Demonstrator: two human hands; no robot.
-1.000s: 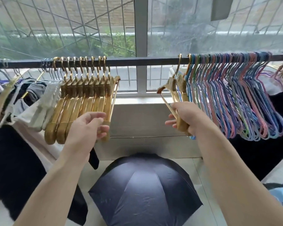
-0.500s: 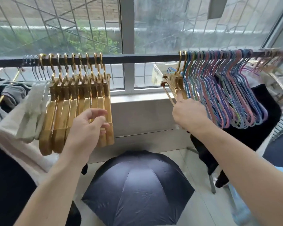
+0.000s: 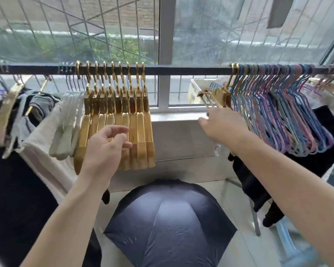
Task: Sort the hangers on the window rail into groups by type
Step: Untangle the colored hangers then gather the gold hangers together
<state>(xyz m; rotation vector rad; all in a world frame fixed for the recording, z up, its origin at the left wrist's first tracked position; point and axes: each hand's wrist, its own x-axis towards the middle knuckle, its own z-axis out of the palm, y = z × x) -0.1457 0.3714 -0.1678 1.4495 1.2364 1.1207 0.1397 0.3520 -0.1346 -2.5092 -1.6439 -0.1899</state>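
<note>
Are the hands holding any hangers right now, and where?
It cannot be told for sure. The right hand reaches just under the stray gold hangers, blurred, fingers spread. The left hand hovers before the gold hanger group, fingers loosely curled, apparently gripping nothing.

Gold hangers [image 3: 123,120]: glossy, metallic-looking finish, smooth. Coloured hangers [image 3: 289,116]: thin, matt, possibly coated wire; blurred. Rail [image 3: 181,70]: dark, matt. Umbrella [image 3: 170,222]: dark cloth, slight sheen. Pale garment [image 3: 46,151]: soft matt cloth. Window sill [image 3: 177,117]: smooth, pale.
</note>
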